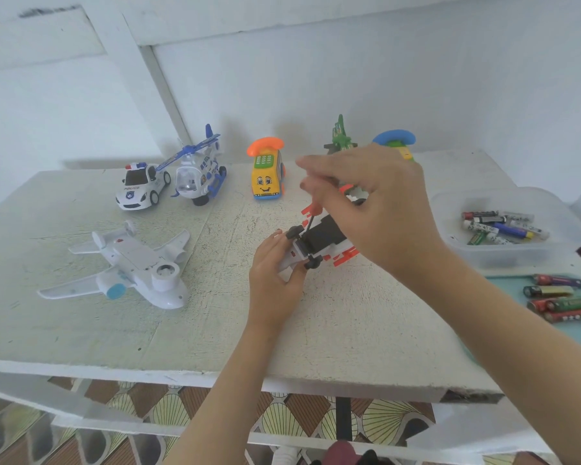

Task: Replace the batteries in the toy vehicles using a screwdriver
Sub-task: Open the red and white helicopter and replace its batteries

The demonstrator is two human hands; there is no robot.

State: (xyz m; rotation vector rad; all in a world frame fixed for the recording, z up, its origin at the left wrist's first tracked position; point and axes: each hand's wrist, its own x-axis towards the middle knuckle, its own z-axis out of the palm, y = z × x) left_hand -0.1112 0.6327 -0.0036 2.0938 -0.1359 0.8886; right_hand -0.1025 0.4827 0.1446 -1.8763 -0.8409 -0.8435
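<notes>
A white and red toy vehicle [319,241] lies upside down in the middle of the table, black underside and small black wheels up. My left hand [275,280] grips its near end. My right hand [379,203] hovers above it, closed on a screwdriver [312,214] whose thin shaft points down at the underside. The handle is mostly hidden in my fingers. A clear tub [457,209] at the right holds several batteries [500,226]. More batteries [560,298] lie on a teal tray [503,283] nearer to me.
A white toy airplane [128,266] lies upside down at the left. Along the back stand a police car [141,184], a police helicopter [198,172], a yellow phone car [267,172], a green toy [339,135] and a blue-handled toy [394,137]. The table's front edge [215,374] is near.
</notes>
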